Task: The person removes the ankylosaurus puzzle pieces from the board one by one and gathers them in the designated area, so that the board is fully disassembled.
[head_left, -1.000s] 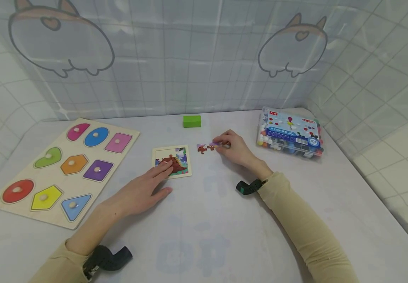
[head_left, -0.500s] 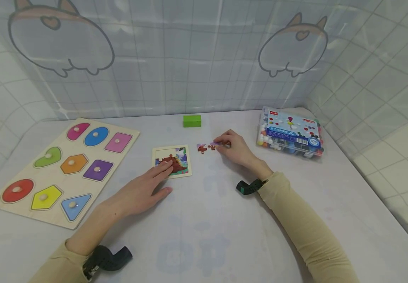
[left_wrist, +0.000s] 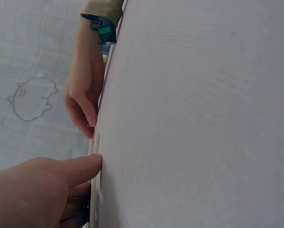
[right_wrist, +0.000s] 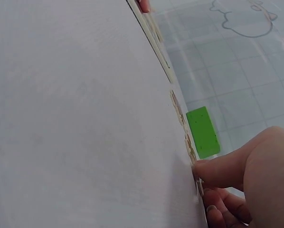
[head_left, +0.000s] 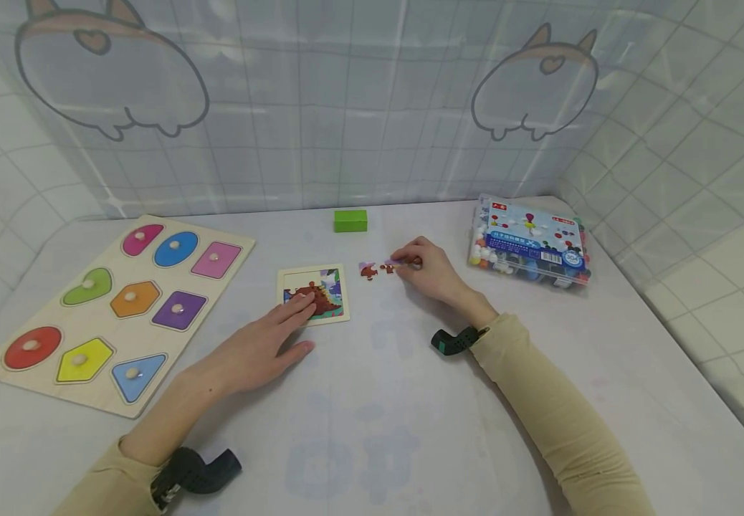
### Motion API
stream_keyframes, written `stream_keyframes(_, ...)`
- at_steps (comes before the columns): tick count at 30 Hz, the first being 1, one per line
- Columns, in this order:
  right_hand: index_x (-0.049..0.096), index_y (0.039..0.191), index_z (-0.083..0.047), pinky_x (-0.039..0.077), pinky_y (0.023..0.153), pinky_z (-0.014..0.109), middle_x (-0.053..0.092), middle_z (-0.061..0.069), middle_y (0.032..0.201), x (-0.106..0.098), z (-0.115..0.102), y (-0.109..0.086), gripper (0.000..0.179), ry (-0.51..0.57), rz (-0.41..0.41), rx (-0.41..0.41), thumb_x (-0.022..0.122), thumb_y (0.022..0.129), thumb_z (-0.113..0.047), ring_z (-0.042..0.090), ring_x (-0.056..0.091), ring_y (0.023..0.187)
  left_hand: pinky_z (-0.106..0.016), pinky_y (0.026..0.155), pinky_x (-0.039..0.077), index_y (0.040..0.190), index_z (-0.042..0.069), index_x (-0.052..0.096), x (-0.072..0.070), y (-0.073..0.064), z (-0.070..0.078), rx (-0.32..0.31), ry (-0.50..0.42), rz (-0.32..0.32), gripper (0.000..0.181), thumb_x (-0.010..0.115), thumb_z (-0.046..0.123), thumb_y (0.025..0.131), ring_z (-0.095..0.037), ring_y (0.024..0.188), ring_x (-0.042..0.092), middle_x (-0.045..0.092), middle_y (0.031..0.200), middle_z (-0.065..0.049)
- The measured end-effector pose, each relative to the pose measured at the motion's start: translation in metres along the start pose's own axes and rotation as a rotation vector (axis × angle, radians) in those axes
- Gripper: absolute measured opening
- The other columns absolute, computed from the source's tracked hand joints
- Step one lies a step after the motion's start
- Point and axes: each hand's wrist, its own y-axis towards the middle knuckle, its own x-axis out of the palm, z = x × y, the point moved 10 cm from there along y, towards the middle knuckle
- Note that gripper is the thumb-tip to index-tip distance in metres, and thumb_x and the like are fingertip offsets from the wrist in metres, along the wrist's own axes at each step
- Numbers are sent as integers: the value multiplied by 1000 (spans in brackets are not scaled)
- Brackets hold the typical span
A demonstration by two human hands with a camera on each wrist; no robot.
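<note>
In the head view my left hand [head_left: 272, 347] rests with nearly straight fingers on a small framed jigsaw puzzle [head_left: 345, 297] with a brown dinosaur picture. Part of the picture is hidden under those fingers. Right of the frame, small loose puzzle pieces [head_left: 368, 271] lie on the table in a row. At the row's right end, my right hand [head_left: 433, 271] pinches a puzzle piece [right_wrist: 200, 186] between thumb and fingers, close to the tabletop. Most of that piece is covered by the hand. The left wrist view shows my left thumb by the frame's edge.
A green block [head_left: 350, 221] lies near the back edge. On the left is a large wooden shape board [head_left: 181, 287] with knobbed pieces. A clear plastic box [head_left: 530, 244] of small coloured parts stands at the back right. A patterned curtain [head_left: 346, 100] hangs behind.
My right hand has shifted very slightly to the right, and the loose piece beside its fingertips has moved a little with it. The left hand has stayed on the framed puzzle.
</note>
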Motion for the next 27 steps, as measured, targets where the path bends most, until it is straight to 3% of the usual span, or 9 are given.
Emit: stream_keyframes(27,71,118,-7,48,94,38,58,9,114,0,1,0,23,-1,10,0,65,96,-12,24,56,105,-54,114,37,154,9,39,0,-1,-1,-6,-6,-3,63,59,36,100,-34,148,33,33,162,-11)
